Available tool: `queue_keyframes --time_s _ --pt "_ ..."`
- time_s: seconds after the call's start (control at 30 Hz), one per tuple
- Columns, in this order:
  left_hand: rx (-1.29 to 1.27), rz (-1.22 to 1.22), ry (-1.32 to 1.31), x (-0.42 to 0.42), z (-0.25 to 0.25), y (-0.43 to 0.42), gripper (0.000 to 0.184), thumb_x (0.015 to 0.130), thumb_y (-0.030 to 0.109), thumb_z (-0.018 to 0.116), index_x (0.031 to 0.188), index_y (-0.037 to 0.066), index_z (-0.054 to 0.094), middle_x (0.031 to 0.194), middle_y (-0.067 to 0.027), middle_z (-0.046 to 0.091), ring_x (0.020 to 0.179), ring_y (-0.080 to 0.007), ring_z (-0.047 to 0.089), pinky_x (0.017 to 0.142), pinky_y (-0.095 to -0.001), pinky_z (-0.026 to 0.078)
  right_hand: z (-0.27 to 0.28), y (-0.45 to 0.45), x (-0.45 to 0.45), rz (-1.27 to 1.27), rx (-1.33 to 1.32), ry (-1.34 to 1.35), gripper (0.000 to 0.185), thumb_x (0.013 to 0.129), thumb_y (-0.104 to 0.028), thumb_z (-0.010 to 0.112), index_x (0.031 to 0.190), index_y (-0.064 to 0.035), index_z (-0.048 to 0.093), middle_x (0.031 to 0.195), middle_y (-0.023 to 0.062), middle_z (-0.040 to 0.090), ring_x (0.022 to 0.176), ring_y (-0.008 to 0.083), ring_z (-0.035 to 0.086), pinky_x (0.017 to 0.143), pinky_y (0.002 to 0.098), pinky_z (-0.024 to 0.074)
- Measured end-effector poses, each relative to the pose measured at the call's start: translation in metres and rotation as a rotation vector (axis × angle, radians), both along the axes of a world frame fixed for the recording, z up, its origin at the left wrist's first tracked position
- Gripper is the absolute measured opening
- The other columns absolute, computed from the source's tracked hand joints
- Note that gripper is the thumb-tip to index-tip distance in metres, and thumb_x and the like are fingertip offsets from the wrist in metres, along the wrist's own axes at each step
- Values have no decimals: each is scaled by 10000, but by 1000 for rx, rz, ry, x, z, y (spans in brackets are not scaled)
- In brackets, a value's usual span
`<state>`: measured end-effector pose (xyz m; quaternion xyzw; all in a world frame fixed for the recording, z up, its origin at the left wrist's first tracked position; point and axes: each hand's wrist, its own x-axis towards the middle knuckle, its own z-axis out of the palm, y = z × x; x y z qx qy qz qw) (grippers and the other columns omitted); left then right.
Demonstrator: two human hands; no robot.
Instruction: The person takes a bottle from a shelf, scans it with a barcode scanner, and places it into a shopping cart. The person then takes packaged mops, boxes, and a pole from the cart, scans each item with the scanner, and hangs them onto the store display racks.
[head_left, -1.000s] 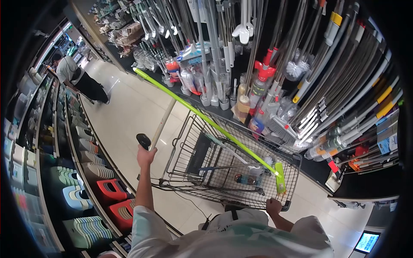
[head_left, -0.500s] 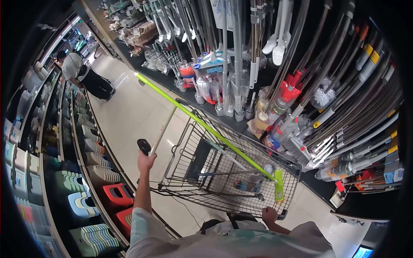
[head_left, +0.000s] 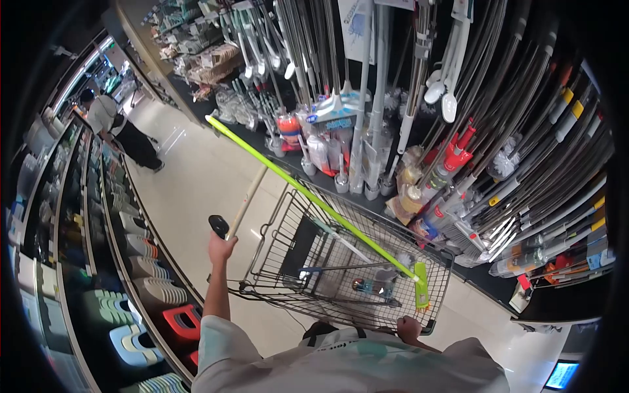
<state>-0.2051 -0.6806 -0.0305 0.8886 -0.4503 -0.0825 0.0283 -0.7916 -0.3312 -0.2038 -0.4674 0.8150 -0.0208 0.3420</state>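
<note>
My left hand (head_left: 223,249) is closed around a pale wooden stick with a black rounded piece (head_left: 218,226) at its near end. The wooden stick (head_left: 247,202) slants away to the left of the shopping cart (head_left: 263,278). My right hand (head_left: 409,329) is curled into a fist at the cart's near rim; what lies inside its fingers is hidden. A bright green long-handled broom (head_left: 314,203) lies across the cart, its green head (head_left: 422,288) at the right end and its handle tip jutting past the far left corner.
Inside the cart are a dark pole (head_left: 347,267) and small packed items (head_left: 370,287). Shelves of mops and brushes (head_left: 472,170) line the right side. Stools (head_left: 134,344) fill the left shelf (head_left: 147,298). Farther along the aisle, a person (head_left: 118,128) leans toward the left shelf.
The shelf goods on the right have shifted right and down in view, and the left stools downward. My hands, the cart and the broom keep nearly the same places.
</note>
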Motion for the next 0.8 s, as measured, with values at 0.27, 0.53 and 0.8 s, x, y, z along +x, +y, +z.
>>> queue_keyframes --time_s 0.27,0.53,0.8 --pt "34 -33 48 37 -11 -99 742 621 384 801 1186 17 490 1058 -217 673 983 -386 657 854 -463 530 -2 -75 56 -36 119 59 350 838 -363 522 736 -68 680 750 195 667 748 420 646 685 539 502" --pt "55 -43 41 60 -36 -171 734 627 381 806 1186 24 492 1082 -195 671 995 -376 655 860 -463 529 -14 -150 78 -80 278 90 370 833 -399 498 842 -94 708 836 181 694 827 391 667 757 509 519" --pt "80 0 51 90 -35 -214 725 636 369 802 1210 46 499 1111 -171 669 1039 -350 644 890 -450 517 -20 -199 111 -97 236 68 362 828 -386 509 805 -83 706 799 195 681 808 395 661 754 506 513"
